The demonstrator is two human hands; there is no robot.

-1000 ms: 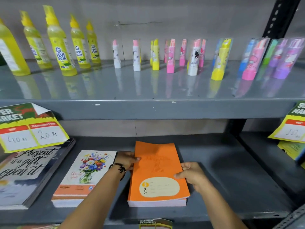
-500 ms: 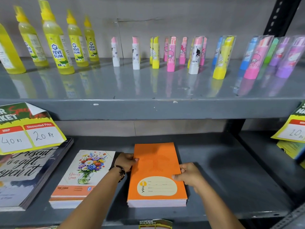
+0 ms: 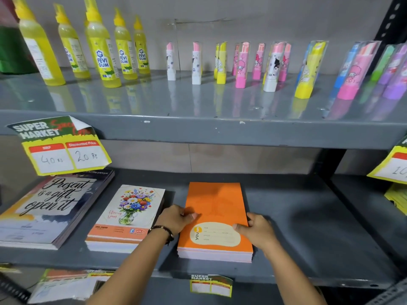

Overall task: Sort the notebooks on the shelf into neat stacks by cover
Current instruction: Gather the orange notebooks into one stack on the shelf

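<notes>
Three notebook stacks lie on the lower grey shelf (image 3: 308, 227). An orange stack (image 3: 217, 203) sits in the middle. My left hand (image 3: 177, 219) grips its left edge, thumb on the cover. On its right edge rests my right hand (image 3: 256, 230), thumb over the cream label. Left of it lies a stack with a flower-vase cover (image 3: 130, 214). At the far left is a larger stack with a "Present is a gift, open it" cover (image 3: 48, 208).
A yellow price tag (image 3: 63, 150) hangs from the upper shelf over the far-left stack. Another tag (image 3: 392, 166) hangs at the right edge. The upper shelf holds yellow gum bottles (image 3: 101, 51) and several coloured sticks (image 3: 242, 64). A black upright (image 3: 330, 161) bounds the bay.
Both hands have slid a little toward me along the orange stack's sides. The stack has squared up and shifted slightly forward. My view has turned somewhat left.
</notes>
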